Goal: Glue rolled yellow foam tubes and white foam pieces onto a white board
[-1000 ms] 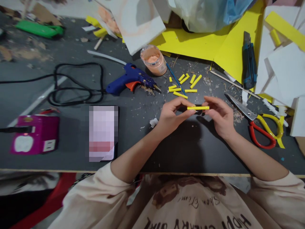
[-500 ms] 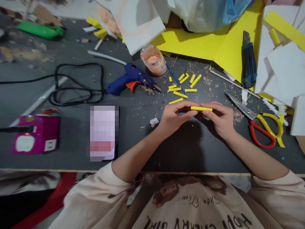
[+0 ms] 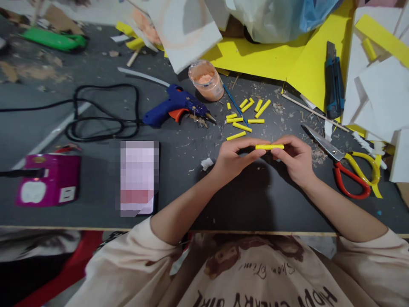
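Between my two hands is a small yellow paper roll (image 3: 269, 147), held level just above the dark table. My left hand (image 3: 232, 154) pinches its left end between thumb and fingers. At its right end, the thumb and fingertips of my right hand (image 3: 295, 158) are closed on the same roll. Several similar yellow rolls (image 3: 242, 126) lie loose beyond my hands, some around a thin blue stick (image 3: 235, 105). The undersides of my fingers are partly hidden.
A blue glue gun (image 3: 179, 106) and an open jar (image 3: 206, 81) of peach-coloured material lie ahead to the left. Scissors (image 3: 340, 160) and a box cutter (image 3: 334, 85) are on the right. A phone (image 3: 139, 177) and a magenta box (image 3: 49, 179) sit at left; yellow sheet (image 3: 255, 57) lies behind.
The roll has shifted and turned very slightly in my fingertips. My right hand has moved a touch to the left; other things stay where they were.
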`<state>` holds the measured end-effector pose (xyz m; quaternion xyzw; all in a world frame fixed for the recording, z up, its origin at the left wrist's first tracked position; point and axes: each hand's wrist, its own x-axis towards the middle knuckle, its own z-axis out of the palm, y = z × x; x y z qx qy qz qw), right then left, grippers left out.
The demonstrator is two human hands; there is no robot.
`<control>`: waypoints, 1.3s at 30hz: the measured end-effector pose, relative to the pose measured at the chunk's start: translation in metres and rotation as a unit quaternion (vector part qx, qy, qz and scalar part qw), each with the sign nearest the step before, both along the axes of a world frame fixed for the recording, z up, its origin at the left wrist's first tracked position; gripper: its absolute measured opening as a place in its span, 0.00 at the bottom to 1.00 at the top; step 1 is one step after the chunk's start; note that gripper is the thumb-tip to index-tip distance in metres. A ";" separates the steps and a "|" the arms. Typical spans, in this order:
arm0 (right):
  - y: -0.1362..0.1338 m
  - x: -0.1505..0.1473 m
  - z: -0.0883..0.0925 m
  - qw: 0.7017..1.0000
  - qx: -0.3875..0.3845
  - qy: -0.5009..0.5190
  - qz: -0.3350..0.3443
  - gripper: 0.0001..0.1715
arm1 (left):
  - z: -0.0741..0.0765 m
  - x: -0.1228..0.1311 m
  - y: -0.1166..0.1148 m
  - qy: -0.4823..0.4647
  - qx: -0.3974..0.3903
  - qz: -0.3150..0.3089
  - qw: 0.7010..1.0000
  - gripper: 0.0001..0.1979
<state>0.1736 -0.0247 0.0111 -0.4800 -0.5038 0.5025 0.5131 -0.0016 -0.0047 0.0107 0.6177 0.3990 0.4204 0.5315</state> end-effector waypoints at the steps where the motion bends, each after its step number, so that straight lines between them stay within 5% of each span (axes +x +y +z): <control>1: 0.000 0.000 0.000 1.000 0.002 0.002 0.002 0.10 | 0.000 0.000 0.000 -0.001 0.000 -0.002 1.000 0.08; 39: -0.001 0.004 0.002 0.995 0.044 -0.084 0.028 0.18 | 0.003 -0.001 -0.003 0.022 0.129 -0.024 0.991 0.08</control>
